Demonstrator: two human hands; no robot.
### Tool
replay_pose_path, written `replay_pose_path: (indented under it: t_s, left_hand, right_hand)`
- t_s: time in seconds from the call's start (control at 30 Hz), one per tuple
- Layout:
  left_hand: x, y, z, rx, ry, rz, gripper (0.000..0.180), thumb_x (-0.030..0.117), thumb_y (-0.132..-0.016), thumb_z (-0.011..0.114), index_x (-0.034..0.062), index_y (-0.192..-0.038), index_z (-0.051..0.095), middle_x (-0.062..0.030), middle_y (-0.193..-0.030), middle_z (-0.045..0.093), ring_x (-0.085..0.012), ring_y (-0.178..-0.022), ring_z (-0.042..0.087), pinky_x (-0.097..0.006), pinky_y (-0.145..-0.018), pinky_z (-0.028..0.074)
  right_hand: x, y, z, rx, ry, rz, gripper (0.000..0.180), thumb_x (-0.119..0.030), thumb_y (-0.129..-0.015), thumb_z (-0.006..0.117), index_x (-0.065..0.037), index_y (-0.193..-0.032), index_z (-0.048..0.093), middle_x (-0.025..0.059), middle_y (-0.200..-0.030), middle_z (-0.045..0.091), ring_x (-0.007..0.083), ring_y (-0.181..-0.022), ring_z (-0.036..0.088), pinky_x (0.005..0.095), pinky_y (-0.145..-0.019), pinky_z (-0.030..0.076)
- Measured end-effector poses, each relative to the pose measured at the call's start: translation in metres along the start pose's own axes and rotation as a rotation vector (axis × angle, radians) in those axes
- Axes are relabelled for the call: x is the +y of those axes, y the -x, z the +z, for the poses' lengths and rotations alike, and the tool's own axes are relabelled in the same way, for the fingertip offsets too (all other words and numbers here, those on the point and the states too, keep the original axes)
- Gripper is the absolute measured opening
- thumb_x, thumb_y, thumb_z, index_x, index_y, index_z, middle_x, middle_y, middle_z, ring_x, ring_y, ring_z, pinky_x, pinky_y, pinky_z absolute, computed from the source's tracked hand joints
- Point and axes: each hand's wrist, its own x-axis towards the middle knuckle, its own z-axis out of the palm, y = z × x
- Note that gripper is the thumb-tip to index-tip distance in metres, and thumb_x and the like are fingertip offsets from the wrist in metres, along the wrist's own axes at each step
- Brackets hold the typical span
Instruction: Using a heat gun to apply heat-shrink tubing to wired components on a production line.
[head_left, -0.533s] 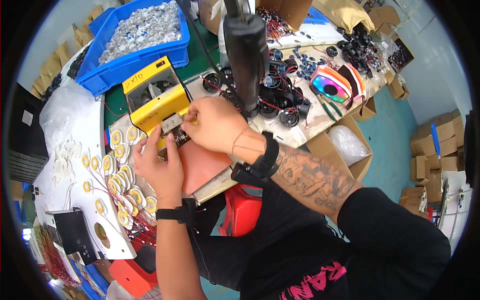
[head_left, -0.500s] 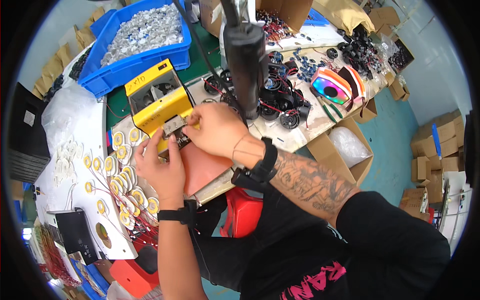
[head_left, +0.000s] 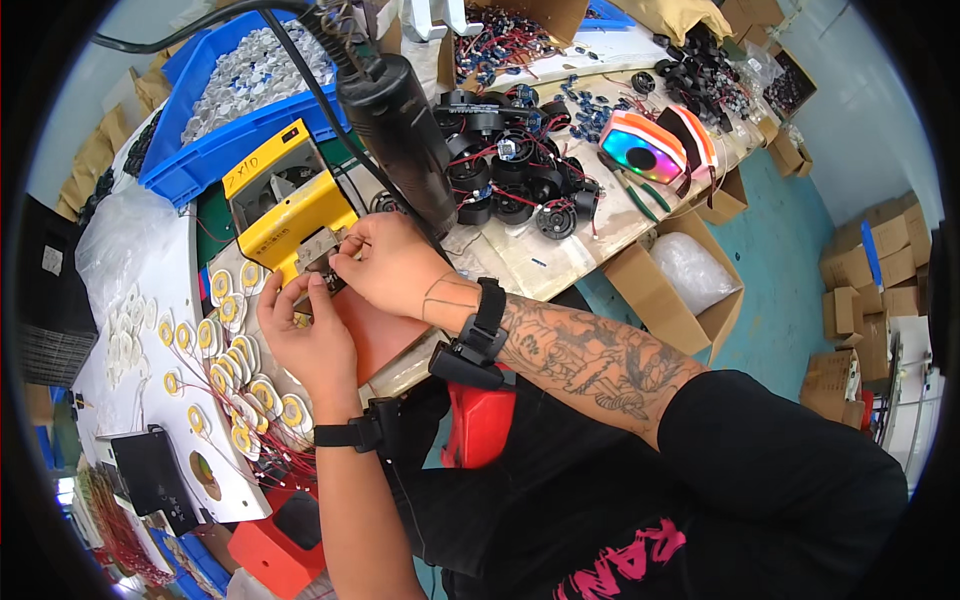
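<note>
Both hands meet at the front of a yellow box-shaped machine [head_left: 285, 205] on the bench. My left hand [head_left: 305, 335] pinches a small part [head_left: 322, 252] with thin wires at the machine's grey front plate. My right hand [head_left: 390, 265] holds the same small part from the right, fingertips closed on it. A reddish mat [head_left: 375, 330] lies under the hands. Rows of round white-and-yellow coil discs [head_left: 235, 375] with red leads lie on a white sheet to the left.
A black power tool [head_left: 400, 120] hangs over the bench above my right hand. A blue bin [head_left: 215, 150] of white discs stands behind the machine. Black fan parts [head_left: 510, 175], a glowing rainbow fan [head_left: 645, 150] and cardboard boxes [head_left: 665, 290] lie to the right.
My hands have stayed at the machine's front; the fingers have shifted only slightly on the small part.
</note>
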Motion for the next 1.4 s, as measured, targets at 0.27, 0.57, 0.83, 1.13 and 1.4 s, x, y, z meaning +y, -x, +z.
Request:
replay_pose_path:
  t_s: [0.27, 0.57, 0.83, 1.13, 1.4]
  left_hand:
    - [0.004, 0.002, -0.001, -0.029, 0.027, 0.042, 0.016, 0.018, -0.097, 0.077, 0.0023, -0.101, 0.076, -0.0160, -0.136, 0.063, -0.0317, -0.125, 0.062, -0.040, -0.104, 0.051]
    - [0.002, 0.001, -0.003, -0.015, 0.012, 0.051, 0.014, 0.018, -0.097, 0.077, 0.0052, -0.101, 0.076, -0.0143, -0.136, 0.063, -0.0300, -0.124, 0.062, -0.035, -0.084, 0.059]
    - [0.001, 0.003, -0.001, 0.001, -0.038, 0.067, 0.014, 0.020, -0.096, 0.078, 0.0071, -0.103, 0.077, -0.0144, -0.136, 0.064, -0.0311, -0.124, 0.062, -0.036, -0.086, 0.061]
    - [-0.004, 0.003, 0.001, 0.033, -0.070, 0.141, 0.015, 0.020, -0.096, 0.078, 0.0074, -0.105, 0.078, -0.0144, -0.134, 0.067, -0.0334, -0.122, 0.063, -0.041, -0.098, 0.056]
    - [-0.002, 0.005, -0.001, 0.049, -0.070, 0.142, 0.013, 0.017, -0.095, 0.080, 0.0085, -0.104, 0.078, -0.0136, -0.132, 0.069, -0.0312, -0.113, 0.067, -0.037, -0.081, 0.061]
  right_hand:
    - [0.009, 0.002, 0.005, 0.043, -0.063, -0.003, 0.019, -0.014, -0.091, 0.076, 0.004, -0.093, 0.069, 0.0120, -0.082, 0.073, 0.0162, -0.072, 0.069, 0.0320, -0.067, 0.055]
    - [0.003, 0.002, 0.009, 0.053, -0.004, -0.020, 0.020, -0.015, -0.091, 0.077, 0.003, -0.093, 0.069, 0.0127, -0.081, 0.073, 0.0178, -0.071, 0.069, 0.0338, -0.067, 0.056]
    - [0.003, 0.004, 0.006, 0.039, -0.005, -0.012, 0.021, -0.016, -0.093, 0.077, 0.002, -0.092, 0.067, 0.0114, -0.076, 0.071, 0.0173, -0.068, 0.066, 0.0342, -0.065, 0.053]
    - [0.008, 0.005, 0.010, 0.074, -0.071, -0.074, 0.022, -0.017, -0.094, 0.077, 0.003, -0.093, 0.067, 0.0120, -0.077, 0.070, 0.0181, -0.067, 0.065, 0.0347, -0.064, 0.052]
    - [0.006, 0.017, 0.005, 0.197, 0.083, -0.296, 0.025, -0.024, -0.102, 0.068, 0.000, -0.106, 0.062, 0.0150, -0.080, 0.069, 0.0316, -0.071, 0.067, 0.0437, -0.068, 0.053]
